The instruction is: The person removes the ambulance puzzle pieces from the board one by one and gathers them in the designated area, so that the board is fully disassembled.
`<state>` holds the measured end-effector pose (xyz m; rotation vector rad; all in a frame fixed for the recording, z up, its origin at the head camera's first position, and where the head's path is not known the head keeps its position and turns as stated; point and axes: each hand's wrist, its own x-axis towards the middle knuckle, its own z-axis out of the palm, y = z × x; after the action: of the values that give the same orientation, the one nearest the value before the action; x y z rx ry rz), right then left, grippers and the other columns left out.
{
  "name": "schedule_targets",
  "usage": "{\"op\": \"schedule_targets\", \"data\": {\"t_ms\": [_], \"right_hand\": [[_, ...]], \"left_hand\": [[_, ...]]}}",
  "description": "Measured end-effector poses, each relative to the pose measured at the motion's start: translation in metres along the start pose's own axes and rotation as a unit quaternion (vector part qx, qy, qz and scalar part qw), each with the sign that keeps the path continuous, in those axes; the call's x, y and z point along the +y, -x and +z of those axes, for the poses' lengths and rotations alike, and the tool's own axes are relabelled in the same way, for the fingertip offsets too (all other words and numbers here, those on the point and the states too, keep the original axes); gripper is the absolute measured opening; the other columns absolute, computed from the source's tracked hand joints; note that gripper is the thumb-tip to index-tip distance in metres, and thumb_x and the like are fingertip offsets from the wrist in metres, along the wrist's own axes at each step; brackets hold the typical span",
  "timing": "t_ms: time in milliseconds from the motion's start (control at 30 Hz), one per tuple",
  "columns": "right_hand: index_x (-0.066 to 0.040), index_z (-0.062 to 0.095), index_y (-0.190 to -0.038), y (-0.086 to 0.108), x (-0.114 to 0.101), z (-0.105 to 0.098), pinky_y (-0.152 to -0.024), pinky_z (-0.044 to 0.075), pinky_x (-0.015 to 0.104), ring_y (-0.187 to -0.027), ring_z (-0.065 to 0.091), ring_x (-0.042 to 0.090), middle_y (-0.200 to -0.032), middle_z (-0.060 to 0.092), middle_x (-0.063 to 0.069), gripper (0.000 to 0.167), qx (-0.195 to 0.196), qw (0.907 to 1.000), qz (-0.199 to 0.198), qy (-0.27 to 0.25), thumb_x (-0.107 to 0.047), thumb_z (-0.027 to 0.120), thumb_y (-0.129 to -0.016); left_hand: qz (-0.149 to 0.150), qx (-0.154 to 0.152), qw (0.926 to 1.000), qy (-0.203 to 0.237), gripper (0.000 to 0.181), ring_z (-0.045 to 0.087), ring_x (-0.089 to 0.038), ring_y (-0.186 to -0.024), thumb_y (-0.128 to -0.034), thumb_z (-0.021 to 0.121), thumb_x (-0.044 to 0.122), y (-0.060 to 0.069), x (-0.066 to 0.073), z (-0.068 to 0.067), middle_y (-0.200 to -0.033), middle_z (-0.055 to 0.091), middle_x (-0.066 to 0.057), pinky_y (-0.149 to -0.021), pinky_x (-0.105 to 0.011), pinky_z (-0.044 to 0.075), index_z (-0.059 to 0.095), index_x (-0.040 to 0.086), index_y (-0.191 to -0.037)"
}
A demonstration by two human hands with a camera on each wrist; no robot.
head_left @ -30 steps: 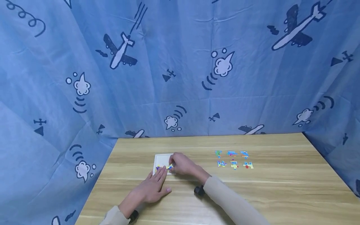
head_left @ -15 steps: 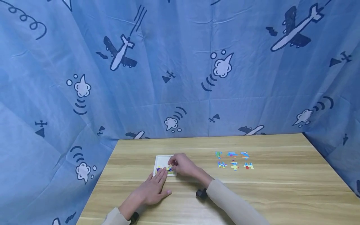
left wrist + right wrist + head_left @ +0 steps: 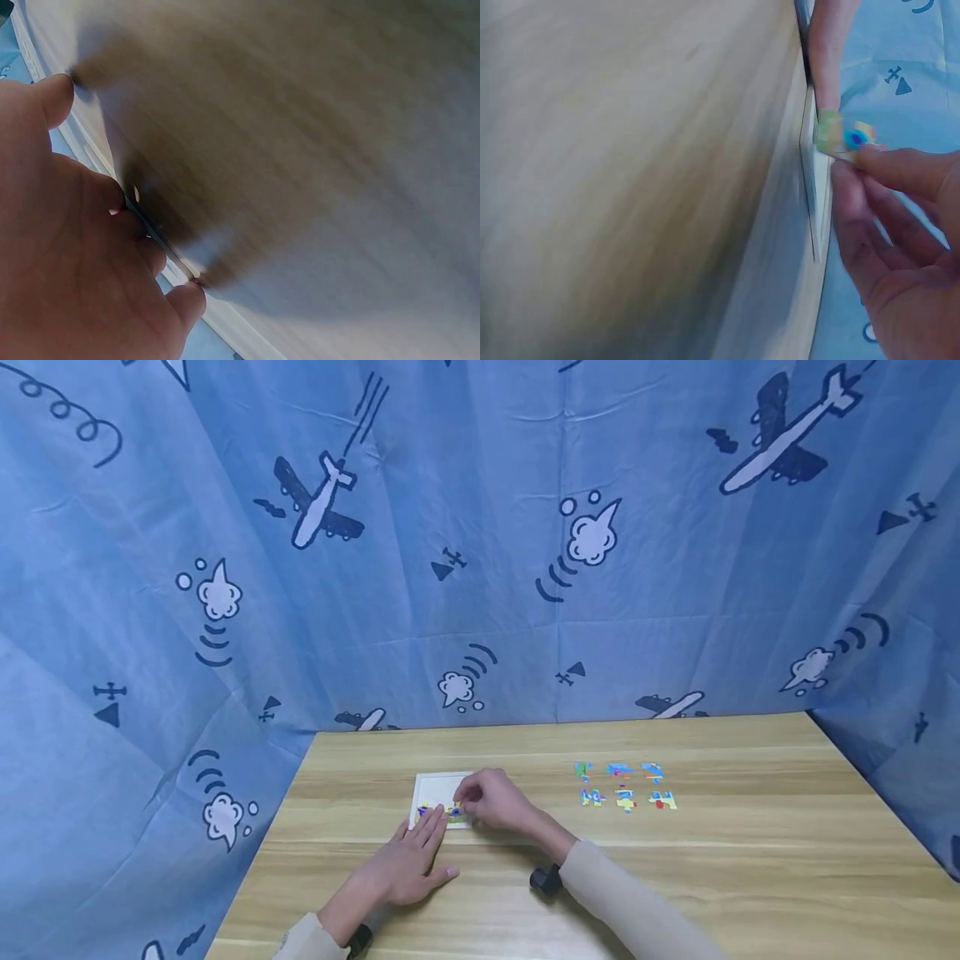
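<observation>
A white square puzzle tray (image 3: 437, 782) lies on the table's left half, with colourful jigsaw pieces along its near side. My left hand (image 3: 408, 864) rests on the tray's near edge, its fingers extended over the pieces and the thumb out to the side. Between the thumb and fingers of my right hand (image 3: 497, 802) is a jigsaw piece (image 3: 838, 135), pinched at the tray's near right corner. In the right wrist view this piece shows green, yellow and a blue spot, tilted over the tray rim. The left fingers hide part of the pieces beneath them.
Several loose jigsaw pieces (image 3: 625, 795) lie in two rows on the wooden table (image 3: 712, 860), right of the tray. A blue curtain (image 3: 510, 568) with aeroplane prints hangs behind and along both sides. Black wrist straps (image 3: 546, 880) sit under the forearms.
My right hand, pinching the jigsaw piece, has shifted slightly right along the tray. The left hand stays in place on the tray, and the loose pieces lie as before.
</observation>
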<state>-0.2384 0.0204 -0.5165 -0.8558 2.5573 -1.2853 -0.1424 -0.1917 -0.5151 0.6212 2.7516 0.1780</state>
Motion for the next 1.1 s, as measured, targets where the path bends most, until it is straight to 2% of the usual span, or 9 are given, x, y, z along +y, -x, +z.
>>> {"op": "schedule_targets", "data": {"t_ms": [133, 267, 367, 500, 767, 900, 1100], "right_hand": [[-0.013, 0.083, -0.098, 0.006, -0.001, -0.014, -0.078, 0.059, 0.023, -0.082, 0.069, 0.004, -0.09, 0.08, -0.001, 0.01, 0.031, 0.9995, 0.007, -0.003, -0.006, 0.079, -0.092], [-0.01, 0.084, -0.103, 0.018, -0.003, -0.039, -0.075, 0.06, 0.021, -0.083, 0.073, 0.008, -0.097, 0.083, 0.004, 0.012, 0.049, 0.9984, 0.013, -0.025, -0.007, 0.08, -0.092], [-0.006, 0.083, -0.106, 0.028, -0.001, -0.058, -0.068, 0.059, 0.02, -0.082, 0.077, 0.018, -0.099, 0.083, 0.008, 0.014, 0.056, 0.997, 0.019, -0.051, -0.006, 0.077, -0.094], [-0.005, 0.083, -0.108, 0.041, 0.006, -0.078, -0.065, 0.059, 0.023, -0.084, 0.079, 0.03, -0.098, 0.083, 0.01, 0.015, 0.07, 0.995, 0.029, -0.064, -0.007, 0.076, -0.095], [-0.007, 0.082, -0.099, 0.063, 0.023, -0.109, -0.064, 0.059, 0.026, -0.076, 0.076, 0.016, -0.092, 0.081, 0.009, 0.008, 0.106, 0.9911, 0.061, -0.052, -0.006, 0.077, -0.093], [-0.005, 0.082, -0.099, 0.074, 0.032, -0.125, -0.066, 0.06, 0.028, -0.076, 0.076, 0.018, -0.091, 0.081, 0.011, 0.007, 0.118, 0.9887, 0.074, -0.055, -0.007, 0.077, -0.094], [0.0, 0.081, -0.107, 0.093, 0.046, -0.152, -0.071, 0.063, 0.03, -0.078, 0.077, 0.019, -0.102, 0.081, 0.018, 0.015, 0.12, 0.9878, 0.077, -0.063, -0.008, 0.075, -0.096]], "left_hand": [[0.002, 0.0, 1.0, -0.001, 0.086, 0.016, -0.031, -0.166, -0.1073, 0.042, 0.062, 0.001, -0.001, 0.0, -0.179, 0.013, -0.012, -0.132, -0.06, 0.023, 0.021, 0.004, -0.168], [0.002, 0.004, 1.0, 0.0, 0.087, 0.016, -0.031, -0.166, -0.107, 0.042, 0.063, 0.001, -0.001, 0.002, -0.179, 0.013, -0.012, -0.132, -0.06, 0.023, 0.021, 0.005, -0.168], [0.0, 0.005, 1.0, -0.002, 0.087, 0.016, -0.03, -0.166, -0.1068, 0.042, 0.063, 0.0, -0.002, 0.003, -0.179, 0.013, -0.012, -0.132, -0.06, 0.023, 0.021, 0.005, -0.168], [0.002, 0.007, 1.0, -0.003, 0.086, 0.016, -0.03, -0.166, -0.1069, 0.042, 0.062, 0.0, -0.004, 0.004, -0.179, 0.014, -0.012, -0.132, -0.06, 0.022, 0.021, 0.005, -0.168], [0.005, 0.004, 1.0, -0.001, 0.086, 0.016, -0.031, -0.166, -0.1072, 0.042, 0.062, 0.0, -0.002, 0.004, -0.179, 0.014, -0.012, -0.132, -0.06, 0.022, 0.022, 0.004, -0.168], [0.006, 0.005, 1.0, 0.0, 0.086, 0.017, -0.031, -0.166, -0.1072, 0.043, 0.062, 0.0, -0.001, 0.003, -0.178, 0.014, -0.013, -0.132, -0.06, 0.022, 0.022, 0.004, -0.168], [0.008, 0.007, 0.9999, -0.001, 0.085, 0.017, -0.032, -0.166, -0.1075, 0.044, 0.06, -0.001, -0.002, 0.002, -0.178, 0.014, -0.014, -0.132, -0.061, 0.022, 0.022, 0.003, -0.167]]}}
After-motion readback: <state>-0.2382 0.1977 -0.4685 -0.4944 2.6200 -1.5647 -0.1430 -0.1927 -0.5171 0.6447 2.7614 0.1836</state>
